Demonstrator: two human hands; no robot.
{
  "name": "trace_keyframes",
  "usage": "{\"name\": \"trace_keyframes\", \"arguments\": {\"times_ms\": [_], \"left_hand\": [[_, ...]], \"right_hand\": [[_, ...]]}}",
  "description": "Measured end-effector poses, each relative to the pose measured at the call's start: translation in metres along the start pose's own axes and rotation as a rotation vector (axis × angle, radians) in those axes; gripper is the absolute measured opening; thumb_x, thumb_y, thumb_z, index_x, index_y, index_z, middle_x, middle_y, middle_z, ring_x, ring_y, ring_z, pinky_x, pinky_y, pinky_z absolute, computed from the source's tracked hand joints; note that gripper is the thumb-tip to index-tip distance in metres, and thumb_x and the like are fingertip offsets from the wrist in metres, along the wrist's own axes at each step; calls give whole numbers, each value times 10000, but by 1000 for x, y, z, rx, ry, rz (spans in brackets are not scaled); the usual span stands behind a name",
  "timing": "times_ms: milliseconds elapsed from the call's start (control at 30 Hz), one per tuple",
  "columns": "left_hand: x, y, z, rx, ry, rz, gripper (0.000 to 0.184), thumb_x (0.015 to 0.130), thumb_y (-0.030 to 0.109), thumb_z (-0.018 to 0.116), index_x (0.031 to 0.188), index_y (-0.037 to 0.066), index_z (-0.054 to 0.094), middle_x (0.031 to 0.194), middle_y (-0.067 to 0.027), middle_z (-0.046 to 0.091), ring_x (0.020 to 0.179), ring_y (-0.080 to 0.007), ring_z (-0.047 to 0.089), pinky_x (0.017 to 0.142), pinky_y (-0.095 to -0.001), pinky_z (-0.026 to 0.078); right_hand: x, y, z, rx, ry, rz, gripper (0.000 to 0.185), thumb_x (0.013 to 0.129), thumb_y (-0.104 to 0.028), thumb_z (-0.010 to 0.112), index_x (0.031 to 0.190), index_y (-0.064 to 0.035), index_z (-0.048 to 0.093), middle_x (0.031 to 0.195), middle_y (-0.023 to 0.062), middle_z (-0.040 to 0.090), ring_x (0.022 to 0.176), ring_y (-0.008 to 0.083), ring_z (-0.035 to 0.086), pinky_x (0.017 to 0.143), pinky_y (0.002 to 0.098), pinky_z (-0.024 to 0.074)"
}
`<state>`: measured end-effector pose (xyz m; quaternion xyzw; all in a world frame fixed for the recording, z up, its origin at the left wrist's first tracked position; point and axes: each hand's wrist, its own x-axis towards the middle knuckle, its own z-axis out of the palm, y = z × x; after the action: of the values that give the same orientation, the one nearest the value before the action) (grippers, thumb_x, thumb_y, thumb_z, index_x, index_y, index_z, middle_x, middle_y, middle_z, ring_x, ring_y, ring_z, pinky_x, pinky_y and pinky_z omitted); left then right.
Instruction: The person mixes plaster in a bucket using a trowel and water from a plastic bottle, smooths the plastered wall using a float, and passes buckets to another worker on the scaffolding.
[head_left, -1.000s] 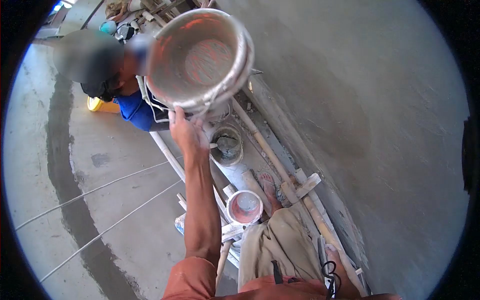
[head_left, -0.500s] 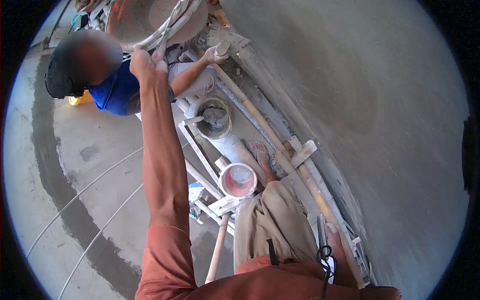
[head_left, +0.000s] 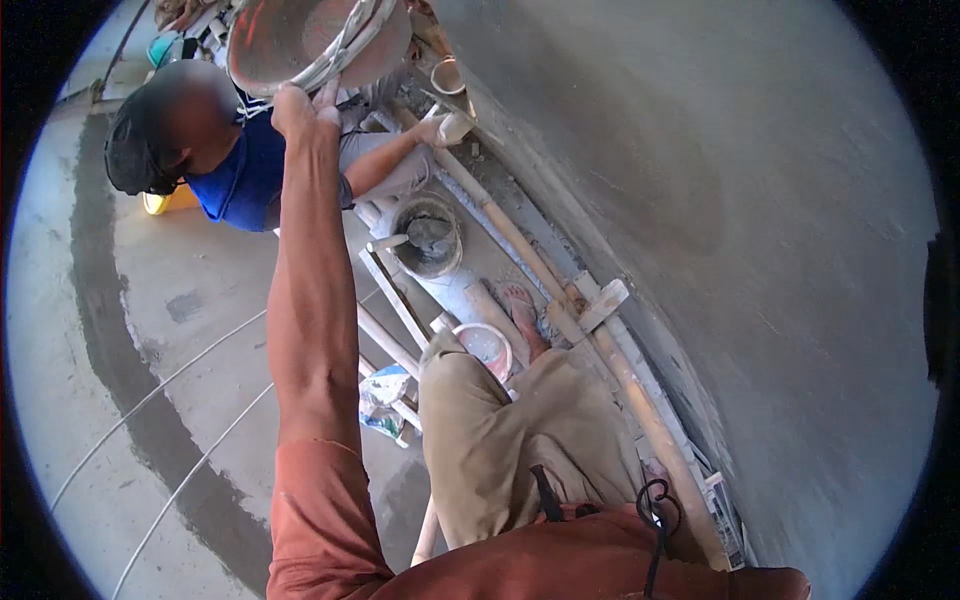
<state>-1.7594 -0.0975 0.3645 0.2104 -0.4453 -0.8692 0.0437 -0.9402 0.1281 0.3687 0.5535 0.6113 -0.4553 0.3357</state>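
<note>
My left arm reaches far forward, and my left hand (head_left: 308, 108) is closed at the near rim of a large reddish-grey basin (head_left: 285, 45). Whitish strands of cord (head_left: 345, 50) run along that rim, right above my fingers. The fingertips are partly hidden, so how they wrap the rim is hard to see. My right hand is out of view. Below the basin, a bucket (head_left: 447, 262) holds grey mortar with a handled tool (head_left: 385, 242) resting across its edge. A smaller pinkish-white bucket (head_left: 495, 345) stands beside my bent knee.
A person in a blue shirt (head_left: 240, 185) crouches at the left, one hand (head_left: 435, 130) holding a pale block-like object (head_left: 455, 126). Bamboo poles (head_left: 520, 245) and boards run beside the grey plastered wall (head_left: 780, 250). Two thin cables (head_left: 190, 470) cross the left side. A plastic bag (head_left: 385, 395) lies among the poles.
My left hand and the basin have shifted slightly right. My knee has risen and now partly covers the pinkish-white bucket. The other person's hand has moved slightly right and down.
</note>
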Motion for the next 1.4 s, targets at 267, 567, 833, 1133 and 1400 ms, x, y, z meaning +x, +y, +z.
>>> {"name": "trace_keyframes", "arguments": {"times_ms": [267, 567, 833, 1133, 1400], "left_hand": [[2, -9, 9, 24, 88, -1, 475, 897, 24, 362, 1350, -104, 304, 1265, -294, 490, 1096, -453, 592, 889, -596, 548], [17, -20, 35, 8, 192, -30, 458, 870, -19, 390, 1320, -99, 376, 1289, -259, 487, 1114, -437, 582, 879, -617, 535], [48, -42, 33, -12, 361, -76, 530, 870, -27, 374, 1398, -59, 334, 1387, -245, 425, 1168, -445, 556, 927, -647, 495], [119, -87, -11, -34, 351, -156, 529, 869, -16, 349, 1396, -48, 332, 1369, -254, 435, 1154, -443, 567, 914, -625, 513], [173, -119, -26, 84, 374, -165, 518, 866, -30, 349, 1383, -58, 341, 1359, -242, 434, 1145, -432, 566, 906, -616, 521]], "right_hand": [[3, -10, -2, -45, -17, 13, 292, 908, -292, 628, 1050, -40, 668, 960, 189, 675, 946, 280, 642, 857, 394, 470], [14, -29, 0, -126, 7, -63, 334, 899, -338, 652, 1029, -30, 676, 950, 182, 687, 917, 284, 652, 839, 400, 483], [3, -105, -28, 100, -13, -49, 257, 943, -232, 608, 1030, 6, 648, 974, 116, 677, 948, 184, 625, 871, 324, 464], [1, -253, -93, 20, 48, -139, 251, 868, -92, 636, 1111, -46, 597, 1006, 22, 616, 992, 133, 565, 914, 281, 428], [16, -268, -73, 250, 70, -121, 231, 906, -145, 640, 1102, -37, 583, 1035, 16, 604, 997, 117, 556, 915, 266, 419]]}}
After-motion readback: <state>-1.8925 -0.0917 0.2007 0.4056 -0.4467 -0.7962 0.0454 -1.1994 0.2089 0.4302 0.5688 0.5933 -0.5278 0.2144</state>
